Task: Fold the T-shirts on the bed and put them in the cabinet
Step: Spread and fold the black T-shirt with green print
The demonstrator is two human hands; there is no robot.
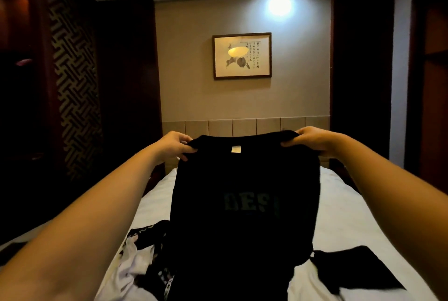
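Holding up a black T-shirt (244, 203), both arms stretch out over the bed (344, 223) in the head view. The left hand (173, 144) pinches the shirt's top edge at one shoulder, fingers curled round the cloth w/ thumb on the near side. The right hand (315, 139) grips the other shoulder the same way, fingers folded over the edge. Between the 2 hands the collar is stretched flat, and a small pale label (236, 149) shows just under it. The shirt hangs down above the bed, its lower part reaching the bottom of the picture; faint letters "DES" are on the chest.

Left of the hanging shirt, on the white sheet, lies a crumpled heap of clothes (143, 262), white & black w/ some print. Right of the shirt, also on the sheet, lies a flat dark garment (351, 269); whether it is folded I cannot tell.

Behind the shirt comes the padded headboard (244, 127), and above that a framed picture (242, 55) on the wall. Far left of the shirt stands a dark wooden lattice panel (75, 77).
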